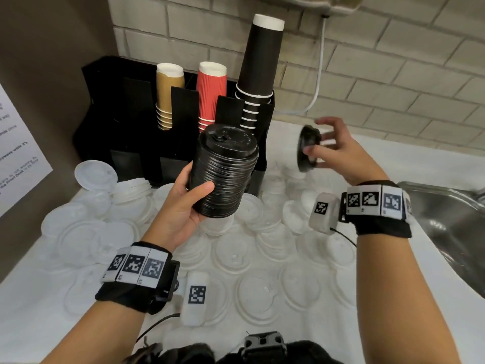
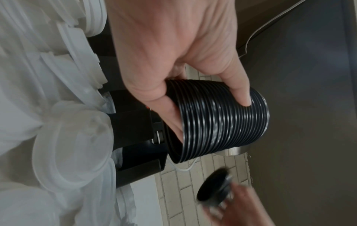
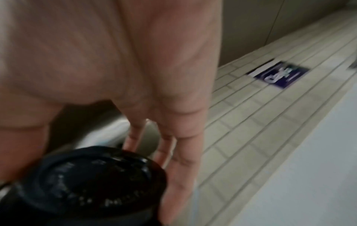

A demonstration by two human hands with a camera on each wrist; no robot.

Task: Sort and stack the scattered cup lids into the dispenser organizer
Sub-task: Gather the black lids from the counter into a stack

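Note:
My left hand [image 1: 189,198] grips a tall stack of black lids [image 1: 223,172], tilted, above the counter and just in front of the black dispenser organizer [image 1: 126,122]. In the left wrist view the thumb and fingers wrap the ribbed stack of black lids [image 2: 222,120]. To the right, my right hand [image 1: 333,151] pinches a few black lids [image 1: 308,148] on edge, apart from the big stack. The right wrist view shows these black lids [image 3: 90,182] under the fingers [image 3: 181,152], blurred. Several white lids [image 1: 252,258] lie scattered over the counter.
The organizer holds stacks of tan cups [image 1: 168,93], red cups [image 1: 210,93] and black cups [image 1: 259,69]. A steel sink [image 1: 446,227] lies at the right. A tiled wall [image 1: 393,74] with a white cable [image 1: 319,77] runs behind. A paper notice [image 1: 18,153] hangs at the left.

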